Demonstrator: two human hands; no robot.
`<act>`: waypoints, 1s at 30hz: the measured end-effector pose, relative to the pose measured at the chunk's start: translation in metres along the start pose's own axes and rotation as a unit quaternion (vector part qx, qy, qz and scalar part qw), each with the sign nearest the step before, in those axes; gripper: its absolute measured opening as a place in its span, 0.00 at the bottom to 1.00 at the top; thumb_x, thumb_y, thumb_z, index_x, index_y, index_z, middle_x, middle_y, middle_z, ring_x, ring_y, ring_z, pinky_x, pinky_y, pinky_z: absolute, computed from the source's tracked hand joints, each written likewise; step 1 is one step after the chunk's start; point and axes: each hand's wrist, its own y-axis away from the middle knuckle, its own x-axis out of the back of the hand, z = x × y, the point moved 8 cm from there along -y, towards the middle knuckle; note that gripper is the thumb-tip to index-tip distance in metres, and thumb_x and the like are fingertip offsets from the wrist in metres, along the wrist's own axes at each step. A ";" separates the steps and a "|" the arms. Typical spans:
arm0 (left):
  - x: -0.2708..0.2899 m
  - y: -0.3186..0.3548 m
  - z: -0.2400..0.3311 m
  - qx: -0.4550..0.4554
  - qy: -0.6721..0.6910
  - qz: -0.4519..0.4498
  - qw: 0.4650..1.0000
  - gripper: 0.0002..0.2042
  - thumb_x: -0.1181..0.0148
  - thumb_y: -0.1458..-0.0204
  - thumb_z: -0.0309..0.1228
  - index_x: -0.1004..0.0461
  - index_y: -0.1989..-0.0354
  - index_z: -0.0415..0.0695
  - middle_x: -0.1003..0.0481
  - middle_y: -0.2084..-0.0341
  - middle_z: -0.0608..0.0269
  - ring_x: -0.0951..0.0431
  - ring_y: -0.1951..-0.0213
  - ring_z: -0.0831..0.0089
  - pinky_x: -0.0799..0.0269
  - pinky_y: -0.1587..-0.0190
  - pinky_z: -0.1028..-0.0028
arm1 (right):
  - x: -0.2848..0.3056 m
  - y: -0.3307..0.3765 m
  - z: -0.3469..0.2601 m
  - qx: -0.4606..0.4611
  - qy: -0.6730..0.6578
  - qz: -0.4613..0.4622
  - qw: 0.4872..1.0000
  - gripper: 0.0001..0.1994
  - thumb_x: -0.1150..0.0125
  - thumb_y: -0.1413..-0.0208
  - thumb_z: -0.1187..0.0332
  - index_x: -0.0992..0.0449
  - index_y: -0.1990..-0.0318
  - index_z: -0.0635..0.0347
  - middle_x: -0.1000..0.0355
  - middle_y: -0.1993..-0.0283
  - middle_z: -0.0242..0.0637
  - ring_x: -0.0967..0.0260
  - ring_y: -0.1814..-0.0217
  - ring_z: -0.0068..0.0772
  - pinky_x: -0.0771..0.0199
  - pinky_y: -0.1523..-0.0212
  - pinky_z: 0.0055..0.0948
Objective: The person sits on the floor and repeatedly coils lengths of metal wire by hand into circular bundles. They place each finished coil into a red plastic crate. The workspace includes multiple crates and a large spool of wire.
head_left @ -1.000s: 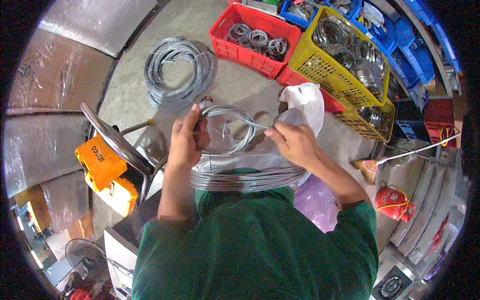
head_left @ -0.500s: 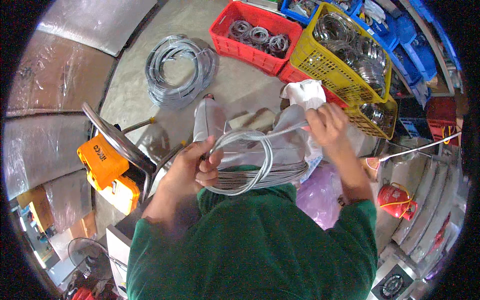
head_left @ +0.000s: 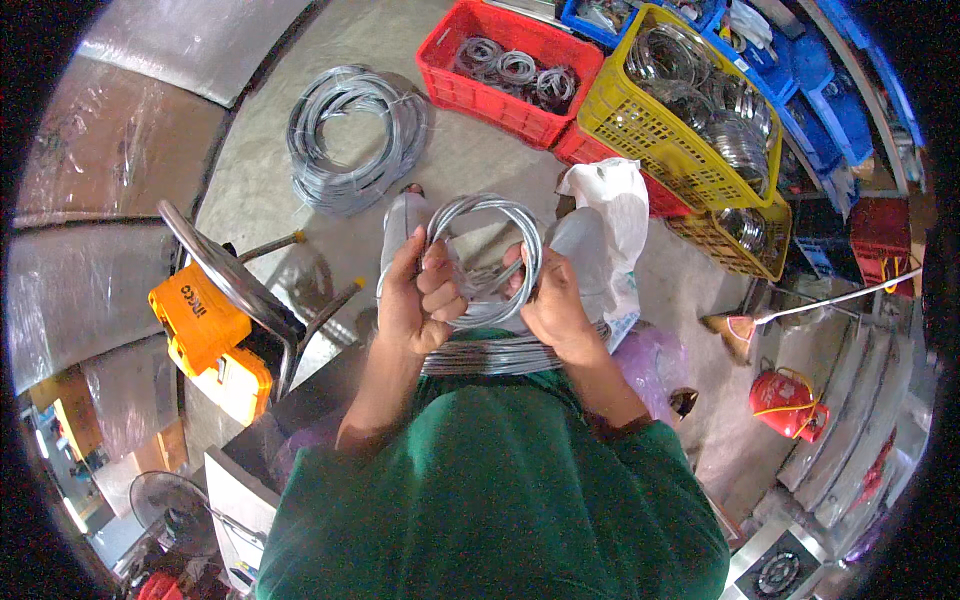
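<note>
A small ring-shaped coil of silvery wire cable point(head_left: 487, 203) is held up over my lap between both hands. My left hand point(head_left: 420, 295) is closed around its left side, with the fingers curled inward. On the opposite side, my right hand point(head_left: 553, 305) grips the coil with its thumb and fingers; part of the grip is hidden behind the strands. Beneath my hands a larger bundle of wire cable point(head_left: 490, 357) lies across my lap against the green shirt.
On the floor ahead lies a big wire coil point(head_left: 308, 150). Red point(head_left: 500, 100) and yellow point(head_left: 650, 125) crates of coils stand beyond my knees. A metal-framed stool point(head_left: 225, 270) and orange case point(head_left: 200, 312) are left; a broom point(head_left: 740, 332) and red gas cylinder point(head_left: 785, 400) are right.
My right hand has come in from the upper right to the coil's right side. The stretched cable strand is now gathered into a rounder ring, and the left hand has shifted slightly right.
</note>
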 end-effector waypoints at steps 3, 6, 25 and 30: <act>0.009 -0.002 0.005 -0.018 -0.048 0.043 0.998 0.19 0.56 0.35 0.47 0.35 0.76 0.50 0.53 0.90 0.80 0.58 0.89 0.84 0.60 0.87 0.79 | -0.007 0.003 0.015 -0.006 -0.128 -0.049 0.991 0.14 0.45 0.37 0.56 0.26 0.63 0.57 0.37 0.75 0.24 0.41 0.72 0.19 0.39 0.67 0.24; 0.024 0.000 0.009 -0.064 -0.115 0.151 0.980 0.19 0.54 0.36 0.47 0.36 0.77 0.52 0.52 0.89 0.79 0.56 0.89 0.84 0.60 0.86 0.78 | -0.018 0.002 0.031 -0.053 -0.270 -0.121 0.954 0.15 0.45 0.37 0.54 0.26 0.64 0.56 0.38 0.75 0.23 0.40 0.69 0.22 0.38 0.63 0.27; 0.036 -0.002 0.042 -0.250 -0.228 0.259 0.904 0.19 0.52 0.37 0.50 0.37 0.77 0.52 0.50 0.89 0.77 0.52 0.87 0.82 0.57 0.82 0.77 | -0.001 -0.022 0.020 -0.088 -0.143 -0.216 0.962 0.12 0.46 0.38 0.67 0.26 0.51 0.63 0.25 0.52 0.40 0.27 0.50 0.38 0.29 0.45 0.46; 0.030 -0.001 0.043 -0.331 -0.337 0.251 0.845 0.20 0.53 0.36 0.46 0.37 0.78 0.48 0.45 0.88 0.75 0.46 0.88 0.83 0.52 0.85 0.76 | -0.010 -0.017 0.025 -0.158 -0.114 -0.095 0.976 0.10 0.47 0.37 0.71 0.32 0.50 0.59 0.26 0.57 0.40 0.25 0.54 0.41 0.21 0.54 0.48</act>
